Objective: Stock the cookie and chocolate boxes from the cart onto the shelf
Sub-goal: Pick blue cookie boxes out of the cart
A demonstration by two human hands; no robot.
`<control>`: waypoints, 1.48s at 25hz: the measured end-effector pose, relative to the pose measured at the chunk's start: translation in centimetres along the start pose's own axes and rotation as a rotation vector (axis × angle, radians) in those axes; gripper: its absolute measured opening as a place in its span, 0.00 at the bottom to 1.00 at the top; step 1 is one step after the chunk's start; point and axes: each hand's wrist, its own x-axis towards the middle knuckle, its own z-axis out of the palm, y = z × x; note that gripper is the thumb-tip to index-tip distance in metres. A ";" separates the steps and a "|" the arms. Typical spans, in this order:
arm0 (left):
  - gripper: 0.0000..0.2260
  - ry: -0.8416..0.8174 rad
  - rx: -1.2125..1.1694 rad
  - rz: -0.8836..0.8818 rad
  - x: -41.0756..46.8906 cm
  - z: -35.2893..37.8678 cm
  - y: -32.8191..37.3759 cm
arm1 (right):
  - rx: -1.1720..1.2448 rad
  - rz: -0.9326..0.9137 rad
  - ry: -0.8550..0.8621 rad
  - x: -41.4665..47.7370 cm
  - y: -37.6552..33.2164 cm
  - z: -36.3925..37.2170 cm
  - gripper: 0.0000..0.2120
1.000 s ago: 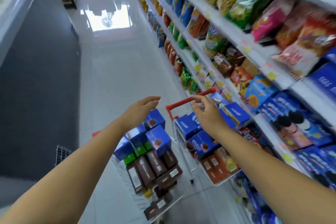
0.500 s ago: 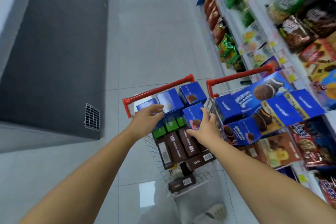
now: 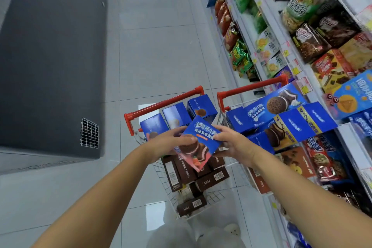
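A glossy pale tiled floor (image 3: 161, 56) is seen running down the aisle, bordered on one side by a dark, flat-sided freezer cabinet (image 3: 50, 62) with a small wire vent grille, and on the other by white shelving (image 3: 267, 24) packed with crinkled foil snack bags and cardboard cartons. Two wire carts with red tubular handles are parked side by side: the left cart (image 3: 161, 104) is loaded with blue square boxes and slim brown chocolate boxes (image 3: 187, 169), the right cart (image 3: 251, 88) with long blue cookie cartons. Above the left cart a flat blue cookie box (image 3: 199, 143) is held tilted, gripped at its edges by the left hand (image 3: 165, 145) and the right hand (image 3: 233, 145), fingers closed round it
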 end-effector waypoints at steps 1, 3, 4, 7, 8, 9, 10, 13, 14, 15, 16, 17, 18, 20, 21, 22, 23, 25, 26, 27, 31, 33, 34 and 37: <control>0.26 -0.027 -0.052 -0.022 -0.2 -0.1 -0.1 | -0.037 -0.005 -0.011 0.1 -0.7 0.5 0.23; 0.27 -0.014 -0.086 -0.027 -0.4 -0.8 -1.1 | -0.202 -0.044 0.171 1.8 -1.9 0.9 0.24; 0.27 0.022 -0.109 -0.020 -0.6 -1.3 -1.7 | -0.331 -0.092 0.348 3.3 -2.3 0.7 0.25; 0.27 0.115 -0.201 -0.023 -1.1 -2.9 -3.4 | -0.650 -0.161 0.620 7.9 -2.8 0.4 0.29; 0.27 0.122 -0.211 -0.016 -1.3 -3.2 -3.8 | -0.708 -0.133 0.598 9.2 -2.7 0.5 0.32; 0.26 0.130 -0.216 -0.013 -1.4 -3.4 -4.2 | -0.750 -0.094 0.574 10.2 -2.5 0.8 0.34; 0.26 0.145 -0.218 -0.014 -1.5 -3.6 -4.6 | -0.783 -0.058 0.561 11.0 -2.2 1.1 0.36; 0.24 0.149 -0.220 -0.014 -1.5 -3.4 -5.1 | -0.808 -0.022 0.568 12.1 -0.9 1.1 0.39; 0.24 0.142 -0.229 -0.005 -1.5 -3.3 -5.0 | -0.792 -0.057 0.588 11.8 -0.5 0.8 0.38; 0.24 0.136 -0.236 0.005 -1.4 -3.2 -4.8 | -0.740 -0.111 0.615 11.5 -0.3 0.1 0.37; 0.25 0.134 -0.244 0.016 -1.3 -3.0 -4.5 | -0.672 -0.163 0.640 10.8 -0.2 -0.7 0.35; 0.28 0.134 -0.247 0.028 -1.3 -3.0 -4.0 | -0.595 -0.201 0.657 9.9 -0.3 -1.7 0.33; 0.31 0.134 -0.246 0.044 -1.2 -3.0 -3.5 | -0.501 -0.217 0.657 8.9 -0.6 -2.7 0.30; 0.37 0.125 -0.235 0.083 -1.0 -2.9 -2.4 | -0.259 -0.214 0.590 7.0 -1.0 -4.8 0.22; 0.39 0.120 -0.238 0.097 -0.9 -2.7 -1.8 | -0.146 -0.203 0.550 6.1 -1.2 -5.6 0.19; 0.38 0.113 -0.239 0.108 -0.8 -2.4 -1.1 | -0.073 -0.188 0.526 5.0 -1.3 -6.4 0.17; 0.35 0.106 -0.247 0.120 -0.7 -2.2 -0.5 | -0.031 -0.179 0.506 4.3 -1.4 -7.0 0.18; 0.25 0.094 -0.274 0.144 -0.5 -1.7 0.2 | 0.056 -0.185 0.491 3.2 -1.4 -7.5 0.17; 0.22 0.094 -0.279 0.148 -0.4 -1.5 0.4 | 0.094 -0.198 0.483 2.7 -1.5 -7.5 0.13; 0.21 0.093 -0.281 0.151 -0.6 -1.2 0.7 | 0.122 -0.212 0.473 2.2 -1.4 -7.5 0.09; 0.21 0.067 -0.289 0.162 -1.6 -0.5 1.9 | 0.146 -0.259 0.508 -1.1 -1.1 -7.4 0.05; 0.21 0.055 -0.285 0.170 -2.2 0.2 3.7 | 0.157 -0.295 0.553 -3.8 -1.6 -7.8 0.05; 0.24 0.037 -0.268 0.185 -2.3 0.7 4.9 | 0.174 -0.311 0.571 -5.3 -2.1 -8.1 0.05; 0.33 -0.043 -0.183 0.297 -3.0 3.6 9.8 | 0.225 -0.391 0.645 -11.1 -3.9 -9.8 0.05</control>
